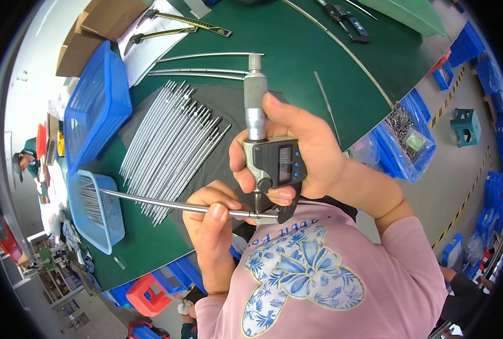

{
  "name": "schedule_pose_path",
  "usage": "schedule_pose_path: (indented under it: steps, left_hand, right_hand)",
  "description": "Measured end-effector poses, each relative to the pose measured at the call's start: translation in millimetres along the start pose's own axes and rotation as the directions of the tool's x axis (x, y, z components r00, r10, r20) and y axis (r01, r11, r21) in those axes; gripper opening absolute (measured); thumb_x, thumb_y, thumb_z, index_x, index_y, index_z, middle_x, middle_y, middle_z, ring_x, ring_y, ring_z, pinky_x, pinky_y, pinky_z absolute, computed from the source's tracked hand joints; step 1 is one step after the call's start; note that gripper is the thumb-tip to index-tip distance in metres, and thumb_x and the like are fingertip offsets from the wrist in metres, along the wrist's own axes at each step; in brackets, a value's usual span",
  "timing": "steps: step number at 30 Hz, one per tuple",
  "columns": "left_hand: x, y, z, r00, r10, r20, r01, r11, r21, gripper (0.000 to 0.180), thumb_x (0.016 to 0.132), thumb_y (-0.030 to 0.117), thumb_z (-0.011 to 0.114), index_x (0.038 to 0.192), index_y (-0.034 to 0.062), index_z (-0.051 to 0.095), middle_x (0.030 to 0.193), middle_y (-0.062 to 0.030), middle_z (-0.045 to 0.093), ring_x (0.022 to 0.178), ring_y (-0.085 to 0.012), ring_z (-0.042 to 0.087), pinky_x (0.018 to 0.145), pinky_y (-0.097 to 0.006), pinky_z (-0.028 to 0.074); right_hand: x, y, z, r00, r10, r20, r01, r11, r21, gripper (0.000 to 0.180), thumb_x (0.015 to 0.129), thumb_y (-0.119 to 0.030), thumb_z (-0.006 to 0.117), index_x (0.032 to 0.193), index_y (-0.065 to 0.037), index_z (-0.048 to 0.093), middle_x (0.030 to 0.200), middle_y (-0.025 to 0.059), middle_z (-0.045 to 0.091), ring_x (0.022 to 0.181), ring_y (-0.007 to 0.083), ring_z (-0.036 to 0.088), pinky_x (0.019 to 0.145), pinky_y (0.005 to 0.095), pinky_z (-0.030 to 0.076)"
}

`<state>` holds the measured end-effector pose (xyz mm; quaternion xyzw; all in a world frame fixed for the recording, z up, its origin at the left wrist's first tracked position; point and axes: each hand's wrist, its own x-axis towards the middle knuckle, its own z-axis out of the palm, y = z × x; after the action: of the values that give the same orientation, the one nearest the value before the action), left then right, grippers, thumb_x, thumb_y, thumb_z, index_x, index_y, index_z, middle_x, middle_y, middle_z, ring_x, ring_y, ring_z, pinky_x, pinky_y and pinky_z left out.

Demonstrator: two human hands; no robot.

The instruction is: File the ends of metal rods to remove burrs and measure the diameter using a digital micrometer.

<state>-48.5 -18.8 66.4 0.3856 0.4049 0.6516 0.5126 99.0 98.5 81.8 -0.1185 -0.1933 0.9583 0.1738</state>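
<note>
My right hand (313, 152) grips a digital micrometer (271, 161) with a grey body, small screen and blue buttons, its thimble (255, 90) pointing away from me. My left hand (212, 217) pinches a thin steel rod (155, 201) that runs out to the left. The rod's near end sits in the micrometer's jaw (268, 214), just above my chest. Both hands are held over the near edge of the green table (296, 62).
A row of several steel rods (172, 141) lies on a dark mat behind my hands. Two blue baskets (96, 107) (96, 206) stand at the left, the nearer one holding rods. Calipers (175, 25) rest on paper at the back. Blue bins (404, 135) stand on the floor right.
</note>
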Motion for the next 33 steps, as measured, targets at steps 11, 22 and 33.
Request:
schedule_pose_path:
  steps: [11, 22, 33]
  left_hand:
    - [32.3, 31.6, -27.0, 0.972, -0.208, -0.113, 0.215, 0.975, 0.057, 0.023, 0.084, 0.02, 0.055, 0.081, -0.0028, 0.056, 0.066, -0.0105, 0.056, 0.056, -0.0192, 0.059, 0.054, -0.029, 0.049]
    - [225.7, 128.6, -233.8, 0.743, -0.248, -0.622, 0.242, 0.966, -0.097, 0.013, 0.088, 0.014, 0.051, 0.078, 0.0058, 0.05, 0.052, 0.0041, 0.042, 0.04, -0.0038, 0.039, 0.035, -0.015, 0.034]
    - [228.3, 105.4, -205.1, 0.731, 0.05, -0.68, 0.529, 0.587, 0.612, 0.024, 0.079, 0.025, 0.053, 0.075, 0.0024, 0.057, 0.065, -0.0078, 0.056, 0.053, -0.0176, 0.052, 0.043, -0.029, 0.04]
  right_hand:
    - [-1.1, -12.2, -9.9, 0.994, -0.074, -0.081, 0.083, 0.991, 0.104, 0.074, 0.087, -0.057, 0.025, 0.101, 0.011, 0.05, 0.074, 0.0178, 0.055, 0.036, 0.0186, 0.046, 0.033, 0.027, 0.038]
    - [-39.9, -13.1, -47.4, 0.901, -0.347, -0.259, 0.362, 0.932, 0.01, 0.062, 0.087, -0.052, 0.028, 0.1, 0.005, 0.05, 0.076, 0.0136, 0.054, 0.039, 0.0196, 0.044, 0.036, 0.0323, 0.036]
    - [-50.7, -27.0, -56.5, 0.83, -0.443, -0.338, 0.469, 0.883, -0.005, 0.057, 0.087, -0.048, 0.029, 0.102, 0.003, 0.05, 0.078, 0.0127, 0.052, 0.041, 0.0194, 0.044, 0.039, 0.0314, 0.035]
